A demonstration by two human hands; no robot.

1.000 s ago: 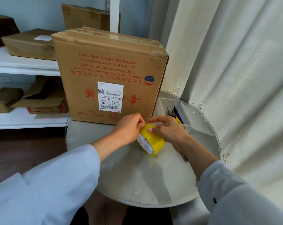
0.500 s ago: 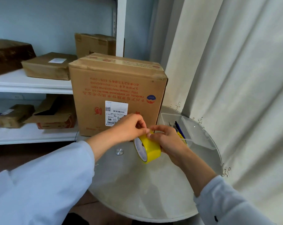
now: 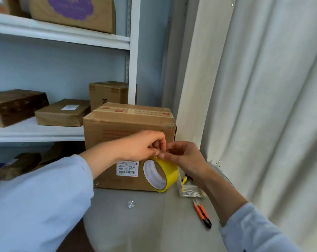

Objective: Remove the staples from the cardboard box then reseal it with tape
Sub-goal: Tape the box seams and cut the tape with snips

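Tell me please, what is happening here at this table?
A person holds a yellow tape roll in the air in front of a cardboard box on the round table. The right hand grips the roll and the left hand pinches at its top edge, probably picking for the tape's end. A cutter knife lies on the table beside them.

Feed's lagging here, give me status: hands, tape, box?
Both hands, left hand and right hand, pinching the yellow tape roll at its top edge. Cardboard box closed behind it. Orange utility knife on table, clear of hands.
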